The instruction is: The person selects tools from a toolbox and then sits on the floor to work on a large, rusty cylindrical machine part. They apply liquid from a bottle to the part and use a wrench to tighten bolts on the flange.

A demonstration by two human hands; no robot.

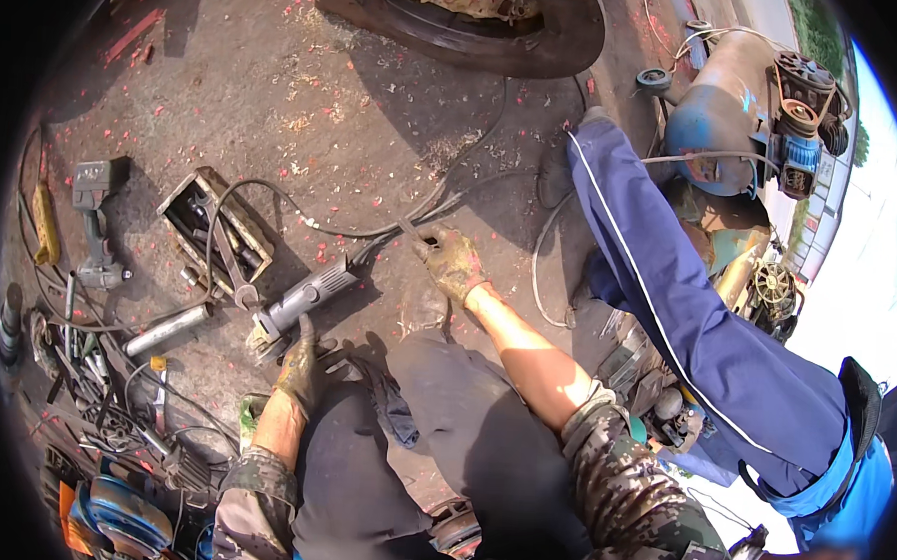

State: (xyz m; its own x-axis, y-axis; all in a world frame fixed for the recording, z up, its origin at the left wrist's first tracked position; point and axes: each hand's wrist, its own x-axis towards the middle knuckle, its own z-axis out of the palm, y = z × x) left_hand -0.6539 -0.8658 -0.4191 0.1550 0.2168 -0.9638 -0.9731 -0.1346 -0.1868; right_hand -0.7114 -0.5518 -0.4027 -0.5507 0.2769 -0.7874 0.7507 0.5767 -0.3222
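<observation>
He seems to be setting up the angle grinder (303,299), which lies on the dirt floor (356,106) just in front of his knees. His gloved left hand (299,374) rests fingers-down at its head, gripping nothing I can make out. The right hand (451,262), arm stretched forward, pinches the black cable (371,232). Next, I'd judge, comes a firm grip on the grinder body

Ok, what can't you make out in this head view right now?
- Right hand: fingers curled on the cable; grip unclear.
- Angle grinder: disc end hidden beside the left hand.
- Open toolbox: contents in shadow, too small.
- Tyre: cut off by the top edge.
</observation>
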